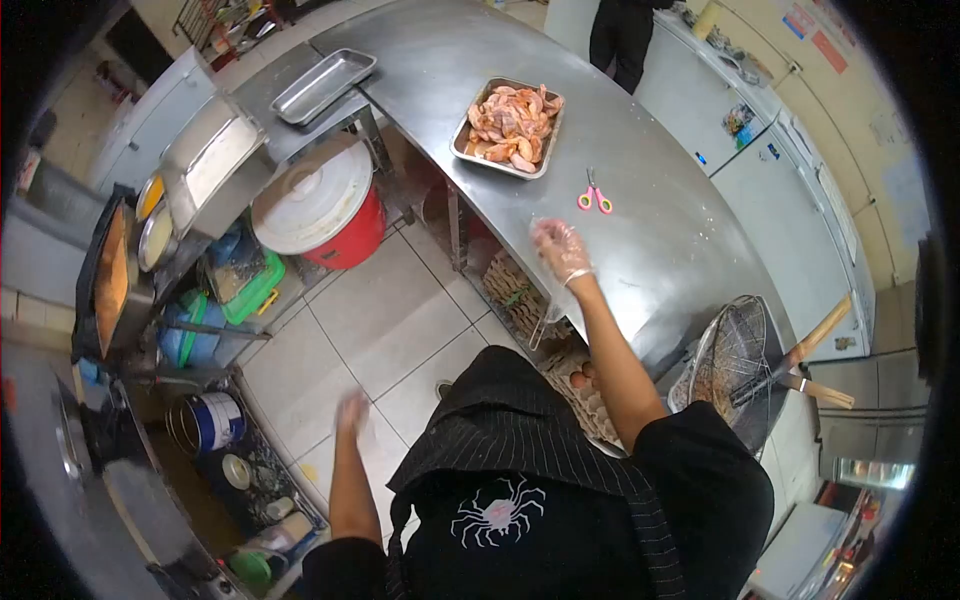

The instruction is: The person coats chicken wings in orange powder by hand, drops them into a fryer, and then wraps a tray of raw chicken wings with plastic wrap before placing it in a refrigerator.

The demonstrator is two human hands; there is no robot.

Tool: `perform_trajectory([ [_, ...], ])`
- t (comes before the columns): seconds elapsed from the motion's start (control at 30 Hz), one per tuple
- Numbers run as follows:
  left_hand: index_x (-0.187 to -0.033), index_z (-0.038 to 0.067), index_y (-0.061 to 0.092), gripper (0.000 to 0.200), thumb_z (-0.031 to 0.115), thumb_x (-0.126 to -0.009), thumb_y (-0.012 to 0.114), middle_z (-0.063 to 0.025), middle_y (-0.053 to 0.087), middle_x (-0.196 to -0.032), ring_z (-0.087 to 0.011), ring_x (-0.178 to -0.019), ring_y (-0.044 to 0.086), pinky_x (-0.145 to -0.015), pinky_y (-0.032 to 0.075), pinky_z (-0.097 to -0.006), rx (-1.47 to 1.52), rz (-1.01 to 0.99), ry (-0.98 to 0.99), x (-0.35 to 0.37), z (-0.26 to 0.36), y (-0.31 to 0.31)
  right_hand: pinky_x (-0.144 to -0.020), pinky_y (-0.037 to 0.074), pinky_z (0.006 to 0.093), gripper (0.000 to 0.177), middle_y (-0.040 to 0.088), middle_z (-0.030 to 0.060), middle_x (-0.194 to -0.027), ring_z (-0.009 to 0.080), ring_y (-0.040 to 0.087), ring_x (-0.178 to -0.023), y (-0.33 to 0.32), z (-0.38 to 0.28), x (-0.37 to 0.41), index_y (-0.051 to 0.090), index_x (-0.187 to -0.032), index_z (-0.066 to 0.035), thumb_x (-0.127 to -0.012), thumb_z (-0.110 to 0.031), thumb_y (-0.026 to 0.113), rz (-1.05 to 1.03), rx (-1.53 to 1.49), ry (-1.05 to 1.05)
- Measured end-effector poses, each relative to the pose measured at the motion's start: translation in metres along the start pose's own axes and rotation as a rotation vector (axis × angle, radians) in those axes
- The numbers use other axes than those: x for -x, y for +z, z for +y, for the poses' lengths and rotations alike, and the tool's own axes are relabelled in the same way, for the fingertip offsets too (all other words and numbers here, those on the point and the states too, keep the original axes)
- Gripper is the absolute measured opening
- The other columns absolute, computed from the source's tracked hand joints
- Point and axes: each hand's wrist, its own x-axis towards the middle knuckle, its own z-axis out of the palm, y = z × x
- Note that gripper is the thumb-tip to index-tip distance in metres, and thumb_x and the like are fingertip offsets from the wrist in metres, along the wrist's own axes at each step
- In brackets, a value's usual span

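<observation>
- We stood in a working kitchen with a tiled floor, facing a long curved steel counter [690, 250] that ran from near right to far left.
- Our right hand [562, 250], in a thin clear glove, hovered over the near edge of the counter with its fingers loosely parted and nothing in them.
- Our left hand [352, 410] hung low on the left above the floor. It was too blurred for us to tell whether it was open or closed.
- The pink scissors [597, 198] lay flat on the counter just beyond the right hand, with the tray of shrimp [508, 127] farther off.
- We judged that the slick glove called for seating the fingers fully in the loops of the scissors, with the blades kept shut and pointed away.
- We also judged that the wet tray was best drawn close and not reached over.
- A red bucket [350, 240] with a white lid sat on the left, and a wire skimmer [735, 365] lay near right.
</observation>
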Motion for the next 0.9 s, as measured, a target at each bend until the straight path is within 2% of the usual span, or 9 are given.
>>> perform_trajectory([
  [0.03,-0.117,0.006,0.054,0.045,0.041,-0.088,0.052,-0.0078,0.061,-0.102,-0.0176,-0.09,0.058,-0.075,0.048,-0.0311,-0.262,-0.242,0.153,-0.04,0.082,0.026,-0.066,0.049,0.0288,0.032,0.063,0.0088,-0.083,0.0152,0.06,-0.073,-0.002,-0.003,-0.018,0.055,-0.105,0.001,-0.086,-0.025,0.059,0.015,-0.003,0.013],
  [0.07,-0.123,0.008,0.05,0.05,0.042,-0.087,0.055,-0.0089,0.058,-0.112,-0.018,-0.101,0.056,-0.081,0.046,-0.0321,0.142,-0.217,0.068,-0.063,0.147,0.082,-0.069,0.05,0.0313,0.035,0.064,0.0111,-0.085,0.0194,0.062,-0.076,-0.009,-0.014,-0.037,0.054,-0.107,0.001,-0.086,-0.026,0.059,0.068,0.132,-0.047],
  [0.13,-0.125,0.009,0.048,0.046,0.04,-0.09,0.052,-0.0107,0.056,-0.115,-0.0197,-0.105,0.054,-0.084,0.044,-0.0357,0.091,-0.405,0.043,-0.06,0.294,0.179,-0.085,0.047,0.0379,0.048,0.062,0.0188,-0.105,0.0291,0.06,-0.098,-0.023,-0.054,-0.082,0.05,-0.118,0.0,-0.084,-0.034,0.059,0.008,0.324,-0.043],
  [0.23,-0.128,0.01,0.042,0.052,0.042,-0.089,0.053,-0.0129,0.054,-0.118,-0.0231,-0.106,0.054,-0.086,0.047,-0.0399,0.19,-0.771,0.07,-0.093,0.377,0.295,-0.096,0.039,0.0438,0.062,0.048,0.0213,-0.126,0.0325,0.045,-0.119,0.009,-0.059,-0.191,0.042,-0.129,-0.005,-0.082,-0.042,0.059,0.101,0.61,-0.401],
  [0.3,-0.129,0.008,0.04,0.054,0.041,-0.089,0.053,-0.015,0.05,-0.124,-0.0254,-0.107,0.053,-0.087,0.048,-0.0406,0.265,-0.732,-0.091,-0.076,0.421,0.357,-0.1,0.033,0.0471,0.067,0.039,0.02,-0.133,0.0338,0.035,-0.126,0.019,-0.083,-0.247,0.037,-0.133,-0.008,-0.082,-0.045,0.057,0.038,0.847,-0.347],
  [0.43,-0.123,0.007,0.041,0.05,0.03,-0.085,0.063,-0.0127,0.051,-0.111,-0.0259,-0.096,0.055,-0.083,0.049,-0.0394,0.454,-0.555,-0.257,-0.11,0.446,0.431,-0.105,0.021,0.0529,0.071,0.023,0.0173,-0.146,0.0451,0.021,-0.131,0.051,-0.045,-0.336,0.034,-0.138,-0.015,-0.081,-0.054,0.053,-0.207,1.131,-0.318],
  [0.6,-0.106,0.009,0.044,0.034,0.02,-0.083,0.066,-0.0061,0.051,-0.096,-0.0179,-0.08,0.053,-0.07,0.051,-0.033,0.488,-0.332,-0.23,-0.123,0.447,0.431,-0.108,0.019,0.0484,0.081,0.02,0.0213,-0.146,0.0368,0.021,-0.134,0.078,0.016,-0.345,0.031,-0.139,-0.009,-0.079,-0.06,0.05,-0.597,1.157,-0.429],
  [0.7,-0.108,0.009,0.043,0.031,0.02,-0.085,0.061,-0.0066,0.052,-0.098,-0.0186,-0.081,0.053,-0.071,0.05,-0.0345,0.5,-0.324,-0.223,-0.121,0.452,0.412,-0.1,0.035,0.0437,0.068,0.04,0.0194,-0.135,0.0319,0.039,-0.125,0.059,-0.047,-0.317,0.04,-0.131,-0.003,-0.08,-0.045,0.058,-0.551,0.902,-0.216],
  [0.9,-0.115,0.006,0.04,0.043,0.028,-0.084,0.058,-0.0095,0.052,-0.106,-0.0229,-0.097,0.05,-0.073,0.048,-0.0372,0.452,-0.126,-0.07,-0.138,0.422,0.362,-0.091,0.043,0.0376,0.036,0.055,0.015,-0.116,0.0301,0.052,-0.108,-0.004,0.035,-0.362,0.056,-0.114,-0.003,-0.084,-0.023,0.059,-0.544,0.731,-0.657],
])
